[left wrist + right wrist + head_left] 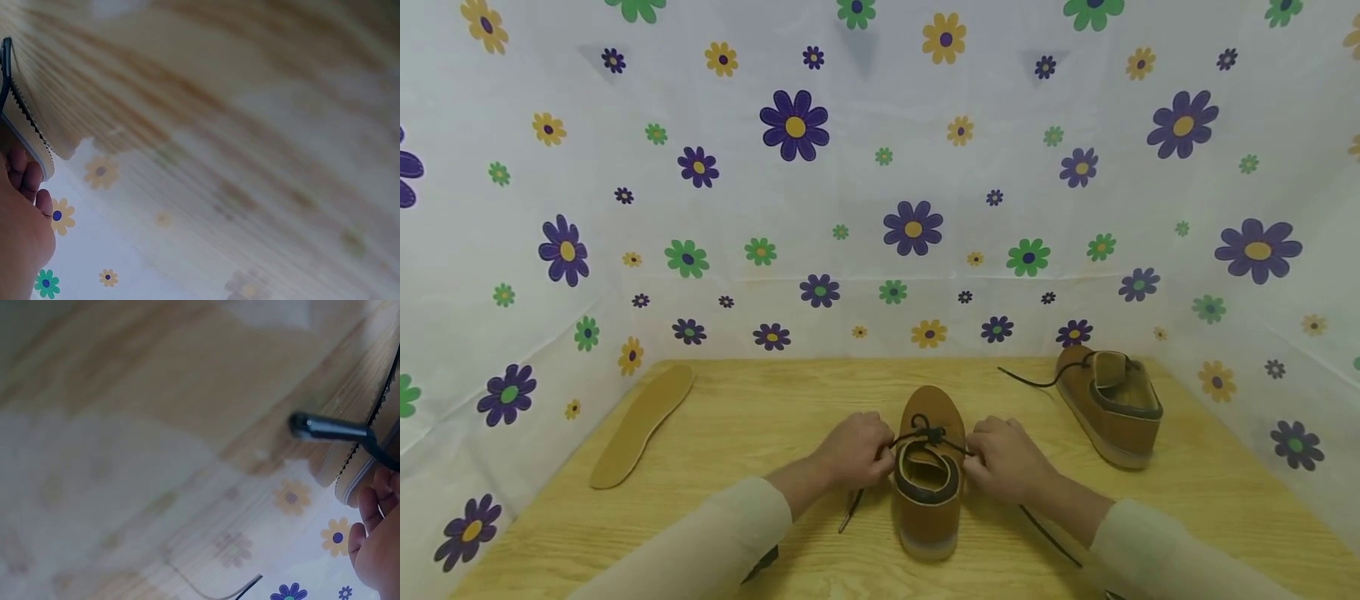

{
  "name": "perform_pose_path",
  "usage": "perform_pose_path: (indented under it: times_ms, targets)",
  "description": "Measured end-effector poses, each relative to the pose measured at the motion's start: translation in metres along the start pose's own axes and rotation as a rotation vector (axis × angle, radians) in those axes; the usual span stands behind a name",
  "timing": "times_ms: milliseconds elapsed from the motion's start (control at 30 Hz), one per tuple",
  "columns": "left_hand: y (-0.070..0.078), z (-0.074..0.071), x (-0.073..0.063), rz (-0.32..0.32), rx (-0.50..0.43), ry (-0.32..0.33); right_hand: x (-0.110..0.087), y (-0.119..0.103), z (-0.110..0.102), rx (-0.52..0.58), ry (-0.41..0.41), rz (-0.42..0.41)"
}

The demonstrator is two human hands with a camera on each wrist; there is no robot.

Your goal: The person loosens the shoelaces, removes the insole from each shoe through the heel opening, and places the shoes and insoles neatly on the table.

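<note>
A brown shoe (928, 525) stands on the wooden table between both hands, its toe pointing away from me. Dark laces (934, 435) cross over its front in a knot with a small loop. My left hand (857, 450) pinches the lace on the shoe's left side, and a loose end hangs below that hand. On the other side, my right hand (1006, 458) pinches the lace close to the shoe, with a long end trailing toward the right forearm. Both wrist views show curled fingers beside the shoe's sole edge; the fingertips are partly hidden.
A second brown shoe (1131, 429) stands at the back right, its lace stretched out to the left. A tan insole (643, 427) lies on the table (752, 417) at the left. Flower-printed white sheeting (850, 183) surrounds the table at the back and sides.
</note>
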State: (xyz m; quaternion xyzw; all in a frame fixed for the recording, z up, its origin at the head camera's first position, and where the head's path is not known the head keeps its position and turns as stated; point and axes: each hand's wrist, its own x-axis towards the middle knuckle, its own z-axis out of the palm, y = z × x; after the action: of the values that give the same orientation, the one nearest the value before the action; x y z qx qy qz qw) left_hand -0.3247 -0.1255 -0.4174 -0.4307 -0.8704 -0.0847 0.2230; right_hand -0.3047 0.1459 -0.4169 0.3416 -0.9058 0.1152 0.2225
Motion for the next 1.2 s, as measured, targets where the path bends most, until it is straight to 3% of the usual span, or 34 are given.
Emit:
perform_pose_path:
  times_ms: [200, 300, 567, 667, 767, 867, 967, 1067, 1200]
  targets:
    - [-0.004, 0.002, -0.006, -0.005, 0.027, -0.168, -0.008, 0.008, -0.004, 0.013, -0.174, 0.084]
    - [-0.004, 0.003, -0.007, -0.044, -0.024, -0.229, -0.011, 0.013, -0.004, 0.015, -0.205, 0.13]
    - [-0.001, 0.002, -0.005, -0.164, -0.123, -0.319, -0.009, 0.005, -0.002, -0.066, -0.242, 0.055]
    - [0.001, 0.001, -0.005, -0.221, -0.103, -0.253, -0.008, 0.002, -0.001, -0.069, -0.214, 0.099]
    - [0.004, 0.0, -0.004, -0.23, -0.067, -0.101, -0.008, 0.001, 0.001, -0.039, -0.107, 0.146]
    - [0.005, 0.0, 0.0, -0.181, -0.044, 0.087, -0.006, 0.001, 0.002, 0.017, 0.042, 0.129]
    - [0.005, 0.0, 0.005, -0.117, -0.02, 0.228, -0.001, -0.001, 0.002, 0.04, 0.171, 0.041]
    - [0.005, -0.001, 0.011, -0.061, 0.005, 0.302, 0.005, -0.003, 0.003, 0.045, 0.259, -0.059]
    - [0.006, -0.003, 0.013, 0.014, 0.035, 0.305, 0.012, -0.005, 0.005, 0.054, 0.312, -0.153]
